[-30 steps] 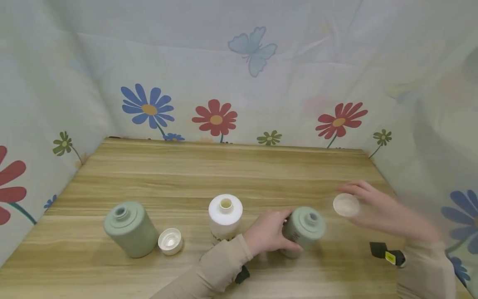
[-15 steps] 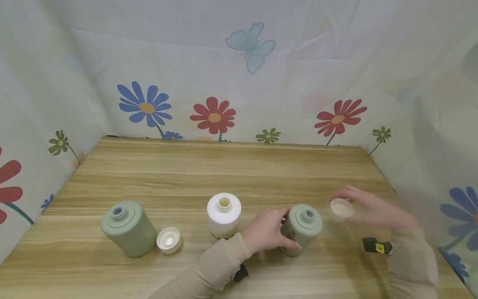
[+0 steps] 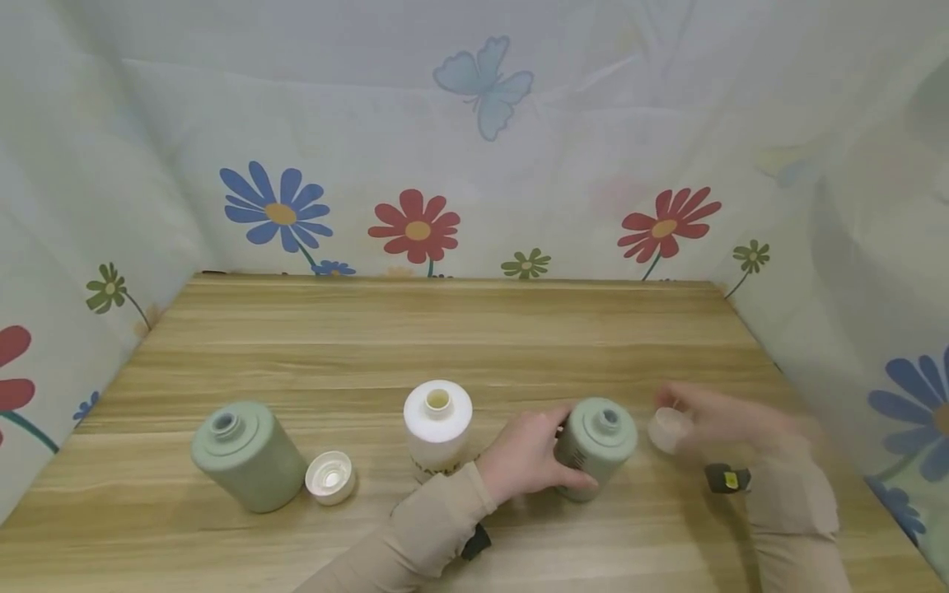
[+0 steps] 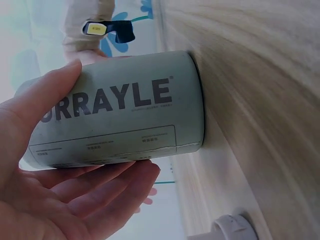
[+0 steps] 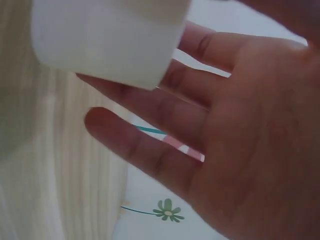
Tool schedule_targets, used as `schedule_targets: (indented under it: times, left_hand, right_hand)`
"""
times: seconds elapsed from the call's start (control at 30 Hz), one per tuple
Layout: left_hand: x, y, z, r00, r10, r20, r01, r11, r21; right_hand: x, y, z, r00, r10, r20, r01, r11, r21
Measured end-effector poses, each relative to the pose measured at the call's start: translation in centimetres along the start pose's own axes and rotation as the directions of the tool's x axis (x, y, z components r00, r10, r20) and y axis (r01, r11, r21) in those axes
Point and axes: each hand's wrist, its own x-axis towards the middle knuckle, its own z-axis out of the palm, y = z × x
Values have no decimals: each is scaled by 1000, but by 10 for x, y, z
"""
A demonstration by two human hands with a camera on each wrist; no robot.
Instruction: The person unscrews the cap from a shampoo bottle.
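My left hand (image 3: pixel 528 457) grips a sage-green bottle (image 3: pixel 604 445) from its left side. The bottle is uncapped, its narrow neck showing. In the left wrist view thumb and fingers lie on either side of the bottle (image 4: pixel 120 107), whose base is at the table and whose side bears dark lettering. To the right of it, my right hand (image 3: pixel 730 418), blurred, holds a white cap (image 3: pixel 670 430) just above the table. Seen from the right wrist, fingers lie behind the cap (image 5: pixel 110 40), and the outermost finger stands apart from it.
An uncapped white bottle (image 3: pixel 437 424) stands left of my left hand. Farther left stands another uncapped green bottle (image 3: pixel 255 461), with a white cap (image 3: pixel 330 478) beside it, hollow side up. A patterned cloth (image 3: pixel 563 165) surrounds the wooden table (image 3: pixel 474 329).
My right hand has moved slightly left and down with the cap, which has turned more on its side. The left hand keeps its grip on the green bottle. The head view has shifted slightly.
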Motion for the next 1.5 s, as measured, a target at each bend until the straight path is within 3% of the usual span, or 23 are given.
schedule_targets:
  times: [0.2,0.27,0.57,0.7,0.97,1.2,1.5]
  left_hand:
    - [0,0,0,1000,-1,-2,1,1000,15]
    - [0,1,0,1000,-3,-4,3,1000,21]
    - [-1,1,-1,1000,-24,4,24,999,24]
    - [0,2,1,1000,-31,-4,31,999,24]
    - [2,6,4,998,-58,-31,58,998,26]
    - [6,7,10,993,-103,-65,106,993,49]
    - [7,7,14,990,-89,-106,95,994,58]
  right_hand:
    - [1,-3,5,990,127,66,-128,992,2]
    - [2,-4,6,989,122,81,-123,992,-1]
    - [8,-7,16,989,42,138,-57,992,109]
    - [12,-10,20,989,-15,150,2,996,88]
    - [19,-25,25,956,-214,200,204,976,70]
    - [21,-28,29,967,-169,192,170,985,12]
    - [18,-30,31,978,-72,198,67,997,29]
